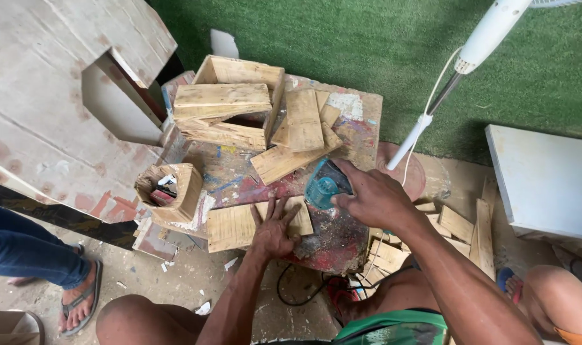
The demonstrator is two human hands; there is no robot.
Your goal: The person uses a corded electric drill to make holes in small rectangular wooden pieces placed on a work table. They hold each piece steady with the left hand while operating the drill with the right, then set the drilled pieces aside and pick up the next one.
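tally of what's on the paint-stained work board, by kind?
Large wooden boxes: 1
Small wooden box: 1
Loose wood pieces: 4, namely the one under the left hand, plus three stacked
Teal power sander, held by the right hand: 1
Total: 7

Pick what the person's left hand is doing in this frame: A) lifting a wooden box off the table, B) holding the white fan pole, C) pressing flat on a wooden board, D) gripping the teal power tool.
C: the left hand lies with fingers spread flat on the wooden board on the paint-stained table, while the right hand holds the teal power tool beside it.
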